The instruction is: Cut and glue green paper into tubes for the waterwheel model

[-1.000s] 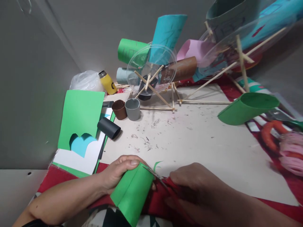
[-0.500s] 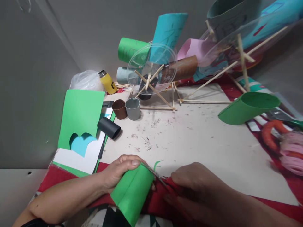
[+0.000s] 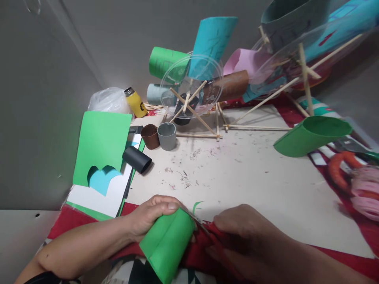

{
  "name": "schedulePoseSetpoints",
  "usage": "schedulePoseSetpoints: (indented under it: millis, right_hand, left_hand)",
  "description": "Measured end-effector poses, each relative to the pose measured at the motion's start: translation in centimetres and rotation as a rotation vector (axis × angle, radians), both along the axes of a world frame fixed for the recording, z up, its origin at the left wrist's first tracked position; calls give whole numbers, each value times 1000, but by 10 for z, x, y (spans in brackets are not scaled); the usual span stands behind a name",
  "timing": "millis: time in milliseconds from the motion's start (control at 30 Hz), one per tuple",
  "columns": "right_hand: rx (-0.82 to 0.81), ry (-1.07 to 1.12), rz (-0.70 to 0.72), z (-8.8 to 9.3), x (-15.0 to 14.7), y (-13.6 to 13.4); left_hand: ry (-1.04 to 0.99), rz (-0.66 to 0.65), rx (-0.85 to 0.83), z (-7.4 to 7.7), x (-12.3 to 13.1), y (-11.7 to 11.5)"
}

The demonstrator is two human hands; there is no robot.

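Observation:
My left hand (image 3: pixel 156 215) is closed around the top end of a green paper tube (image 3: pixel 170 244), thumb on the near side and fingers behind it. The tube is tilted, with its slanted lower end over my lap. In my right hand (image 3: pixel 244 236) is a pair of scissors (image 3: pixel 204 227) with red handles. Their blades lie along the tube's upper rim, close to my left fingers. How far the blades are apart is hard to make out. A thin curled green paper scrap (image 3: pixel 197 206) lies on the board just beyond the blades.
Ahead stands a wheel (image 3: pixel 191 86) of clear plastic discs, sticks and coloured tubes; a larger one (image 3: pixel 299 59) is at right. A green tube (image 3: pixel 312 136), brown and grey rings (image 3: pixel 167 136), a black tube (image 3: pixel 137 159), coloured sheets (image 3: pixel 102 146) and a yellow bottle (image 3: pixel 135 102) surround the board (image 3: pixel 237 173).
The green tube and my left hand have shifted very slightly down and to the right. The scissors remain at the tube's rim. The view has moved a little.

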State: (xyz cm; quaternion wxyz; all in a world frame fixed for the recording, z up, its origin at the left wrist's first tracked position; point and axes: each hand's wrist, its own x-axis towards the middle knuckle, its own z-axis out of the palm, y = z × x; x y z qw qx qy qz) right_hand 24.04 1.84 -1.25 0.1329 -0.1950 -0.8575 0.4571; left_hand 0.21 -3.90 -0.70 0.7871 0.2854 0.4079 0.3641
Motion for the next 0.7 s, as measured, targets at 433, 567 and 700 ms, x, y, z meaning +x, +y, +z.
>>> schedulePoseSetpoints:
  millis: [433,567,700]
  right_hand:
    - [-17,-4,-131,-3,0,1]
    - [-80,21,-157,-7,-2,1]
    - [-81,-65,-236,-10,-3,4]
  left_hand:
    - [-306,-39,-211,-19,-8,8]
    - [-347,31,-212,-14,-9,11]
    - [-329,110,-212,-9,-9,13]
